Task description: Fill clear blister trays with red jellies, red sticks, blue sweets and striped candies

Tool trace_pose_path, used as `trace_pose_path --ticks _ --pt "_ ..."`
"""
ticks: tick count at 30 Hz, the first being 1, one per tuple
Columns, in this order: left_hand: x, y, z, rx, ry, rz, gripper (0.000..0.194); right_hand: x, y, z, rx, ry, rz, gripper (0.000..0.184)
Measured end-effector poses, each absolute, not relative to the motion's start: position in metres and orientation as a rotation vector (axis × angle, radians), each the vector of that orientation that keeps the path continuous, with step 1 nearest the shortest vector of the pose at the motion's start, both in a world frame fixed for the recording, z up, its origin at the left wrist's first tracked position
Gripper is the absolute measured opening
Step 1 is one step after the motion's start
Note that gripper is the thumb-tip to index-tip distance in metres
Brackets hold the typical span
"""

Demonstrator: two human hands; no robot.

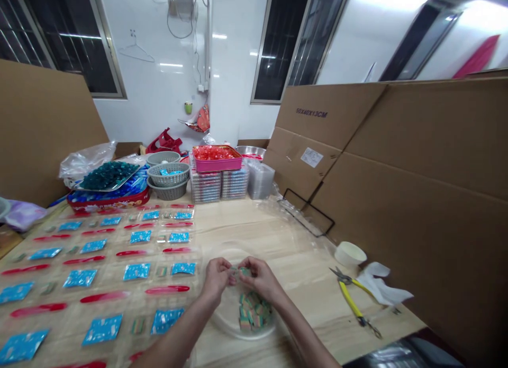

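Both of my hands are raised over a clear round plastic tub (pixel 222 317), with fingertips close together. My left hand (pixel 216 279) is closed in a pinch at a small greenish piece, partly hidden by the fingers. Between the thumb and fingers of my right hand (pixel 262 278) is a small green striped block (pixel 245 271). Below, in the tub, lies a pile of striped blocks (pixel 254 311) in green, tan and pink. Left of the tub, clear trays hold blue packets (pixel 137 271), red plastic strips (pixel 167 289) and single striped blocks (pixel 162 271).
At the back stand grey baskets (pixel 169 174), stacked clear cases (pixel 205 187) under a pink tray (pixel 217 164), and a red tin (pixel 109 201). Yellow-handled pliers (pixel 349 299), a tape roll (pixel 350 254) and crumpled white paper (pixel 383 283) lie right. Cardboard walls (pixel 416 198) flank the table.
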State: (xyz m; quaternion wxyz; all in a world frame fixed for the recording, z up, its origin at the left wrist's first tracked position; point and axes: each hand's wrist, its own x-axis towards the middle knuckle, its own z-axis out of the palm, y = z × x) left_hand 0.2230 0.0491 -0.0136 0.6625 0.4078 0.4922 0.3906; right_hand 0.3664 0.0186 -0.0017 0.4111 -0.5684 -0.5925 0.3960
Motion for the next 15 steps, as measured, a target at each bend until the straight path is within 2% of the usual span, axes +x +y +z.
trace_pose_path --ticks 5,10,15 --pt "0.224 0.044 -0.006 0.877 1.076 0.816 0.017 0.366 0.017 -0.007 -1.434 -1.486 0.986 0.024" --pt "0.219 0.043 -0.008 0.860 1.026 0.829 0.031 0.359 0.016 -0.009 -1.468 -1.476 0.984 0.046" --pt "0.214 0.050 -0.014 0.890 1.078 0.824 0.023 0.360 0.019 -0.013 -1.356 -1.251 1.164 0.035"
